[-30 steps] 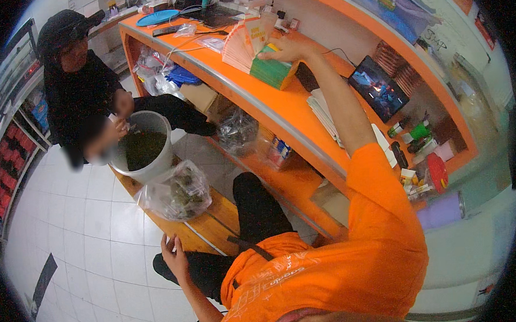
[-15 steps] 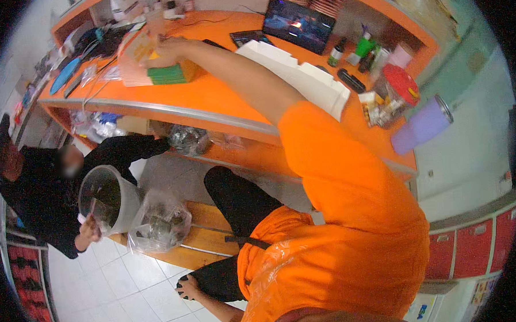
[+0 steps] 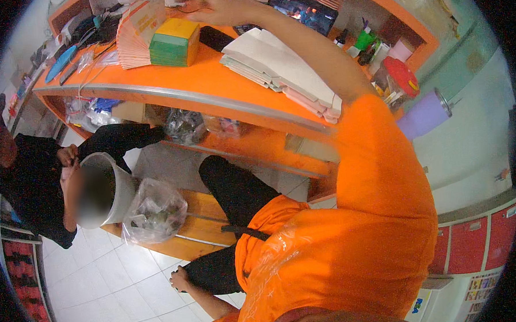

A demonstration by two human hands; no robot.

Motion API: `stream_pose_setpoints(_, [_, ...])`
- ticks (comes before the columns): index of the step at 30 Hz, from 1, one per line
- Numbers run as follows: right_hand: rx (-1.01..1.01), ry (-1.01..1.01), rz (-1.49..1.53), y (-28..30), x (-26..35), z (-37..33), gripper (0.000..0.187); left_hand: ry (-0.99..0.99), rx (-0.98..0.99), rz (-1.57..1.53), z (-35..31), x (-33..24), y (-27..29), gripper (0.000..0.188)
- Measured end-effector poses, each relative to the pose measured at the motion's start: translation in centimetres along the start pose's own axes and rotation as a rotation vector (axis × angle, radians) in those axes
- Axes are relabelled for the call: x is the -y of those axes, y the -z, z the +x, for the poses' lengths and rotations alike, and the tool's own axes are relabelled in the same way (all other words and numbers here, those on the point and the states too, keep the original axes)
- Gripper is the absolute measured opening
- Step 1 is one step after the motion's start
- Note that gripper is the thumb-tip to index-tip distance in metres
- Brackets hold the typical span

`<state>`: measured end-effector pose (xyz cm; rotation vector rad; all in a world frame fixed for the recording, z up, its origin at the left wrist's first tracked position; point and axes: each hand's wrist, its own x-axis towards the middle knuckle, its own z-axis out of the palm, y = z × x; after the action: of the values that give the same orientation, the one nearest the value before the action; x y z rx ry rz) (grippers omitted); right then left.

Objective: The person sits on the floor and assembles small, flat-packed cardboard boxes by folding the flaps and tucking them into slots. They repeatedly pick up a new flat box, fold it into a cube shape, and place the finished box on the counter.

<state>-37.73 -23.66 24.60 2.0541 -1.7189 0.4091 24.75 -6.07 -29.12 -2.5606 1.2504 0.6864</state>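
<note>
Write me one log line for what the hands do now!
right hand: stretched over orange counter, beyond green-yellow block | left hand: low beside leg, open, empty

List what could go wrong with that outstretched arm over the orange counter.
1. The right hand reaches past the green-and-yellow block and the fanned paper stack; the forearm might sweep them off.
2. The stack of envelopes lies under the arm near the counter edge and could slide off.

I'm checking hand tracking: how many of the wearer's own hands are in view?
2. The right hand reaches over the orange counter at the top; the left hand is low down by the white tiled floor.
</note>
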Motion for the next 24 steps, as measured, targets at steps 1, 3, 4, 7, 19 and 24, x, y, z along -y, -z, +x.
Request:
stream_pose_setpoints(1, [0.111, -0.151, -0.051, 0.7, -0.6, -2.1, 0.049, 0.012, -0.001, -0.005, 0.0, 0.3, 0.4, 0.054])
stream_pose_setpoints(3, [0.562, -0.229, -0.126, 1.5, -3.2, -6.2, 0.053, -0.013, 0.057, 0.007, 0.4, -0.9, -0.5, 0.06])
stream_pose_setpoints(4, [0.618, -0.36, 0.038, 0.5, -4.2, -8.6, 0.055, -0.013, 0.059, 0.013, 0.2, -1.4, -0.4, 0.06])
stream_pose_setpoints(7, [0.664, -0.542, 0.199, -0.5, -2.9, -11.7, 0.059, 0.003, 0.044, 0.042, 0.0, -1.9, 0.0, 0.058])
stream_pose_setpoints(19, [0.682, -0.632, 0.514, 1.4, -5.9, -12.2, 0.03, -0.063, 0.006, 0.016, 0.7, -0.3, -0.9, 0.055])
stream_pose_setpoints(24, [0.232, -0.515, -0.009, 8.5, -4.8, -11.9, 0.023, -0.348, -0.074, -0.049, 5.6, 3.2, -2.6, 0.062])
